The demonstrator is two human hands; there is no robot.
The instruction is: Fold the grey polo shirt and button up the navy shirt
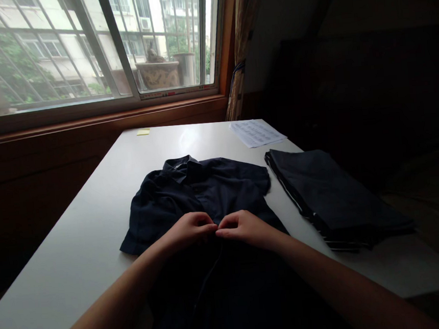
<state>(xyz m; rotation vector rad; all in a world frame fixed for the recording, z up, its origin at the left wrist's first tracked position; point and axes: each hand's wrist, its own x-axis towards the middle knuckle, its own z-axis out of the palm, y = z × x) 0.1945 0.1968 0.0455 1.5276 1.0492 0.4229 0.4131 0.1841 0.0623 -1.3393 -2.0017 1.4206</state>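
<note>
A dark navy short-sleeved shirt (pixel 229 184) lies face up on the white table, its collar toward the window and its lower part toward me. Over the middle of its front edge, my left hand (pixel 194 225) pinches the cloth between thumb and fingers. My right hand (pixel 244 228) pinches at the same spot, its fingertips meeting those of the left. A button may sit between the fingertips, but it is too small and dark to make out. Below the hands the shirt's front falls into deep shadow, with a thin pale edge line running down it.
To the right, a stack of folded dark clothes (pixel 329 190) lies near the edge of the white table (pixel 82 222). Printed sheets (pixel 257 132) rest at the far right corner, and a yellow sticky note (pixel 143 131) at the far left. Beyond stands a barred window (pixel 124 45) beside a tied curtain (pixel 242 45).
</note>
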